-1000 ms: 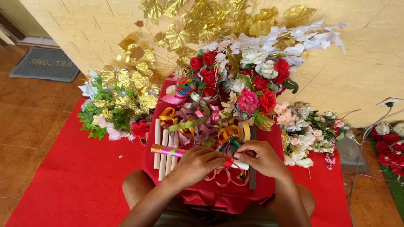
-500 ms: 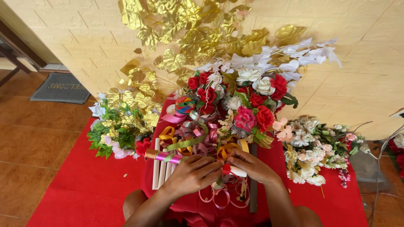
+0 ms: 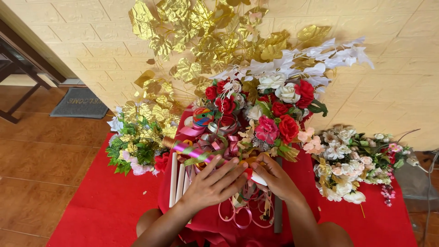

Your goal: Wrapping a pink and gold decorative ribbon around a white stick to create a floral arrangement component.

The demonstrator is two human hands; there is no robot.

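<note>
Head view: risk of snagging or crushing the loose pink ribbon loops (image 3: 242, 215) under the wrists, or toppling the red-and-white bouquet (image 3: 274, 110) just beyond. Small white-and-red piece (image 3: 256, 177) pinched in right hand (image 3: 274, 178); left hand (image 3: 212, 183) spread flat, touching it.

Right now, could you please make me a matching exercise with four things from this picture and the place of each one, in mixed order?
Things:
1. gold leaves
2. doormat
3. pale flower bunch
4. white sticks

Places:
A. on the red cloth, far right
B. on the brown floor, far left
C. beside the left hand
D. against the wall, at the top

Pairs: 1-D, 2-B, 3-A, 4-C
</note>
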